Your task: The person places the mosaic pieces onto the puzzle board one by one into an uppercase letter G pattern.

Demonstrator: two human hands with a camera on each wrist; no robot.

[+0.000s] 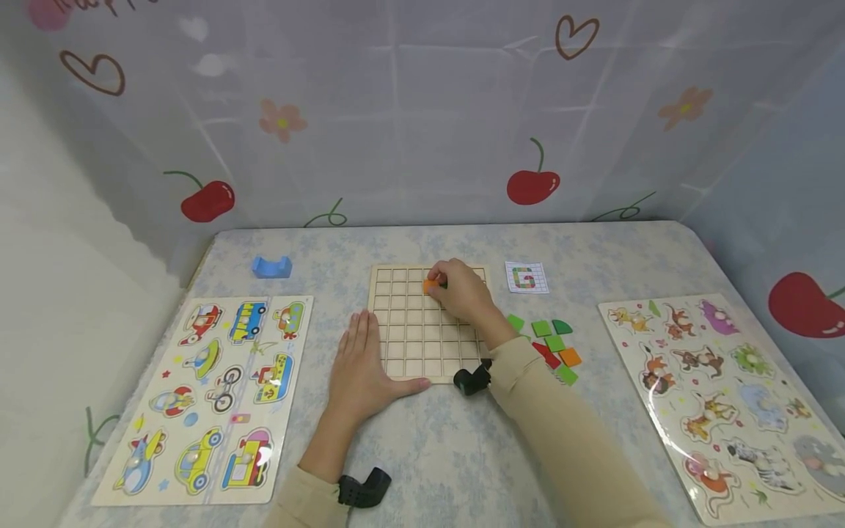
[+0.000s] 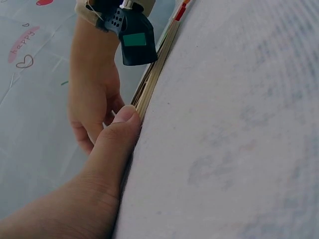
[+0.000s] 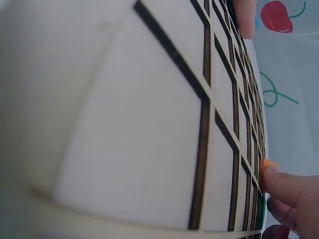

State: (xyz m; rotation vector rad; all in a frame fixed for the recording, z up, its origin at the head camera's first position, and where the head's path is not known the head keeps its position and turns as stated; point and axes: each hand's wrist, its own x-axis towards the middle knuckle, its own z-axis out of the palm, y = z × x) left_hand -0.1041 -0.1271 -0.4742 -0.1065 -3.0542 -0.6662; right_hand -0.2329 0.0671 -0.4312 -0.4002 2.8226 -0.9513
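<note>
A wooden grid board [image 1: 407,350] lies flat in the middle of the table. Over one of its upper cells, my right hand [image 1: 463,297] pinches an orange square tile [image 1: 428,287] between thumb and fingers; the right wrist view shows this orange tile [image 3: 269,164] at the board's surface. Just beside it, partly hidden by the hand, is a dark green piece [image 3: 261,208]. My left hand [image 1: 359,372] rests at the board's lower left corner, fingers straight along the left side. Its thumb [image 2: 112,144] touches the front edge.
Loose green, red and orange tiles [image 1: 555,342] lie right of the board, partly behind the right sleeve. A pattern card [image 1: 527,278] shows a letter G. A vehicle puzzle [image 1: 214,389] lies left, an animal puzzle [image 1: 716,396] right. A blue holder [image 1: 271,268] stands at back left.
</note>
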